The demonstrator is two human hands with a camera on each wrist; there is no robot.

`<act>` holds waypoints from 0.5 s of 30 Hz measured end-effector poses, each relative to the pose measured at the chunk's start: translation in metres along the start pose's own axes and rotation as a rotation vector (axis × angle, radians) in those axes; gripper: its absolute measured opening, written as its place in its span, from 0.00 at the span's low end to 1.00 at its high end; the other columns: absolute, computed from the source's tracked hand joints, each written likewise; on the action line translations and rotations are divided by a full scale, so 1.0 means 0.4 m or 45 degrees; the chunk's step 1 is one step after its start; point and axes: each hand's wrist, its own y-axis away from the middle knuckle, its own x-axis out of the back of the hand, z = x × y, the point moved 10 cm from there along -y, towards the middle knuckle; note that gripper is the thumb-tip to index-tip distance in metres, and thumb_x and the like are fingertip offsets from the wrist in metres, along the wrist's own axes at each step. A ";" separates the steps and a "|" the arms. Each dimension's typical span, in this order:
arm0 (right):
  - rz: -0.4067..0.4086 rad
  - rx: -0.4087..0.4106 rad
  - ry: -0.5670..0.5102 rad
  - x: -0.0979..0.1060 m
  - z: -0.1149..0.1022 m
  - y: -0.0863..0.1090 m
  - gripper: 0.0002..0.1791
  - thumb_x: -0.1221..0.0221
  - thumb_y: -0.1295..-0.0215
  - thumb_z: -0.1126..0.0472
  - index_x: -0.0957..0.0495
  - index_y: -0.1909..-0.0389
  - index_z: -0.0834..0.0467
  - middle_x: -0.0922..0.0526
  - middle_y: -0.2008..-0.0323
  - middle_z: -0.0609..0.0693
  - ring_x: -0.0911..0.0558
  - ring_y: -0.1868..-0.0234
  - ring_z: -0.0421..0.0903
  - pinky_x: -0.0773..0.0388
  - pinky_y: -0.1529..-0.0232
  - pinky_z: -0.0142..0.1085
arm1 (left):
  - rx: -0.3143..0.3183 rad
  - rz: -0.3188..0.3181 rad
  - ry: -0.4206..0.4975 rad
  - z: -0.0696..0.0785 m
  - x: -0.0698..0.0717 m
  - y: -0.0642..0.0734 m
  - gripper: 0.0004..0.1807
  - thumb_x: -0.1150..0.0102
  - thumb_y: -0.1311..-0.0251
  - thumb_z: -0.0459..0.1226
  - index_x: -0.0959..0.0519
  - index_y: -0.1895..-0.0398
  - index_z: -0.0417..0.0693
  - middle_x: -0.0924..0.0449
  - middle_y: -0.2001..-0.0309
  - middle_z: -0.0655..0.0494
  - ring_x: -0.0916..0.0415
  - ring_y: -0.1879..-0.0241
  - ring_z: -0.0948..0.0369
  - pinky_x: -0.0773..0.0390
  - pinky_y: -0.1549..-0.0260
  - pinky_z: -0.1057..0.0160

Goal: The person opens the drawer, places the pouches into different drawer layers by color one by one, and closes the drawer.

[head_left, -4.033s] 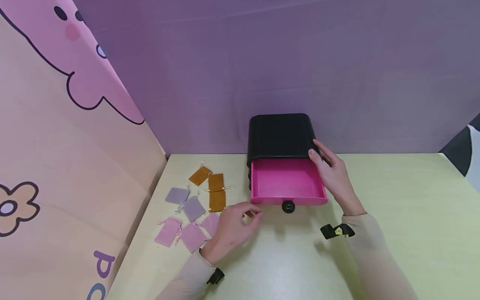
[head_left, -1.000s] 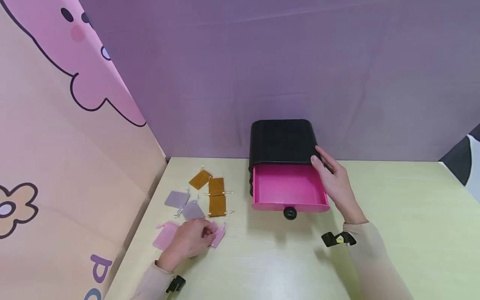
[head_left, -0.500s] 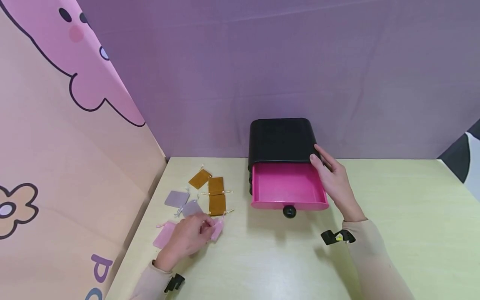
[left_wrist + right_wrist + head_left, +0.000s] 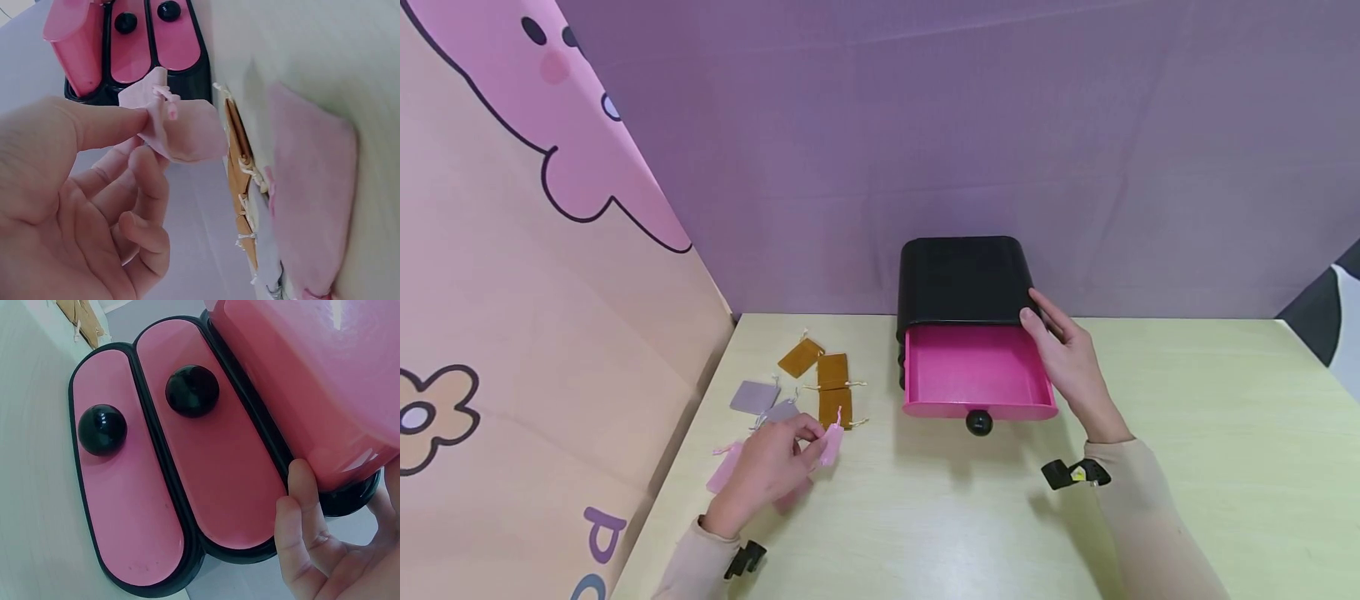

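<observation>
My left hand (image 4: 767,471) pinches a small pink drawstring pouch (image 4: 832,444) between thumb and fingertips, raised off the table. Its cord and folded cloth (image 4: 194,128) show in the left wrist view. Another pink pouch (image 4: 724,469) lies partly behind that hand, and a further pink one (image 4: 793,497) shows below it. My right hand (image 4: 1071,367) holds the right side of a black drawer cabinet (image 4: 966,279), thumb at its top front edge. The cabinet's top pink drawer (image 4: 977,367) is pulled out with nothing inside. Two lower drawers (image 4: 215,469) are closed.
Several brown pouches (image 4: 833,371) and grey-purple pouches (image 4: 754,397) lie at the table's left. A purple backdrop (image 4: 970,125) stands behind the cabinet; a printed panel (image 4: 550,317) borders the left. The black drawer knob (image 4: 979,422) juts forward.
My left hand went from beside the drawer to the pink pouches, took hold of one and has lifted it off the table. The right hand stays on the cabinet.
</observation>
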 end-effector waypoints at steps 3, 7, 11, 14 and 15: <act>-0.004 0.001 0.001 -0.002 0.000 -0.001 0.37 0.49 0.19 0.37 0.43 0.15 0.41 0.44 0.14 0.55 0.43 0.15 0.62 0.40 0.22 0.64 | -0.023 0.044 0.009 0.008 0.015 -0.001 0.03 0.30 0.32 0.39 0.14 0.61 0.59 0.11 0.65 0.68 0.28 0.74 0.71 0.28 0.72 0.68; -0.007 -0.001 -0.005 -0.002 0.004 -0.004 0.37 0.49 0.19 0.36 0.43 0.15 0.40 0.45 0.14 0.54 0.43 0.15 0.62 0.40 0.22 0.64 | -0.044 0.087 0.041 0.017 0.029 -0.003 0.02 0.29 0.33 0.39 0.13 0.61 0.57 0.11 0.65 0.66 0.29 0.75 0.70 0.28 0.73 0.68; -0.011 0.000 -0.013 -0.003 0.005 -0.005 0.37 0.48 0.19 0.37 0.43 0.15 0.40 0.45 0.14 0.54 0.44 0.15 0.61 0.41 0.21 0.64 | -0.055 0.116 0.084 0.021 0.037 -0.004 0.02 0.30 0.33 0.38 0.13 0.60 0.55 0.11 0.65 0.65 0.28 0.75 0.69 0.27 0.72 0.68; -0.011 -0.001 -0.012 -0.002 0.003 -0.003 0.37 0.48 0.19 0.37 0.43 0.15 0.40 0.45 0.14 0.54 0.44 0.15 0.61 0.41 0.21 0.64 | -0.057 0.129 0.122 0.021 0.042 -0.005 0.03 0.30 0.33 0.38 0.12 0.59 0.55 0.12 0.65 0.66 0.28 0.75 0.69 0.27 0.70 0.68; -0.011 -0.001 -0.010 -0.002 0.002 -0.003 0.37 0.48 0.19 0.37 0.44 0.15 0.40 0.45 0.14 0.54 0.44 0.15 0.62 0.41 0.21 0.64 | -0.059 0.135 0.131 0.022 0.044 -0.006 0.03 0.30 0.32 0.38 0.12 0.58 0.56 0.12 0.66 0.66 0.28 0.75 0.69 0.27 0.70 0.68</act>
